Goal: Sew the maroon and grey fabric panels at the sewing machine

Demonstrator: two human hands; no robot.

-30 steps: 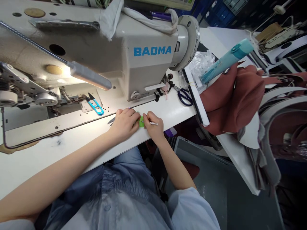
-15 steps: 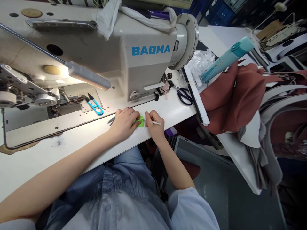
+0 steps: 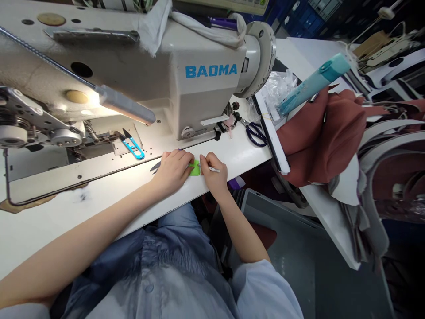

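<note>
On the white sewing table, near its front edge, lies a small green piece. My left hand rests curled beside it, its fingertips pressing the green piece down. My right hand is closed round a thin white pen-like stick, whose tip touches the green piece. A dark pointed tool pokes out from under my left hand.
A cream BAOMA sewing machine fills the back of the table. Blue thread snips lie by the needle plate, dark scissors to the right. Rust-red fabric and a teal tube sit right of the table.
Both hands stay at the green piece with only tiny shifts; more of the green piece shows between them now.
</note>
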